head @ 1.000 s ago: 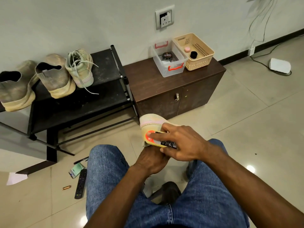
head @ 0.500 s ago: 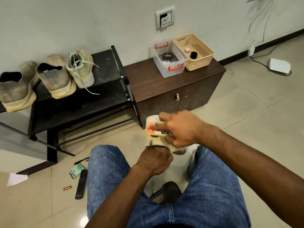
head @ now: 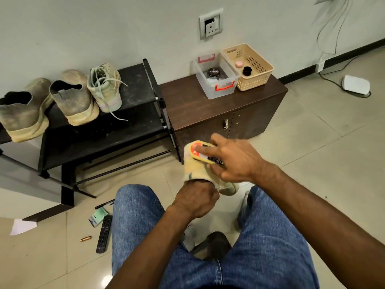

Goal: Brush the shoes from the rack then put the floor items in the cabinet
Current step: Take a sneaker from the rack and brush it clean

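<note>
Shoe (head: 194,170): pale and soft, held up between the knees, in front of the cabinet (head: 218,109). It stands more upright than a second ago.
Left hand (head: 195,198): its fingers are tucked into the shoe's opening, so I cannot tell how they hold it.
Right hand (head: 231,159): fingers grip the brush (head: 203,152) and press it on the shoe. The hand has slid up and to the right since a second ago.
Meaning: this looks like a brush stroke, so brushing is still going on.
Brush: yellow, rounded, with a red and black label on top.
Rack (head: 100,130): black, flat shelves, dusty. Three more shoes (head: 73,99) wait there, grey and dirty.
Floor items: a black remote (head: 104,233), a pen (head: 104,204), a green card (head: 98,216), a small copper thing (head: 85,238). They lie on shiny tiles, not yet put away.
</note>
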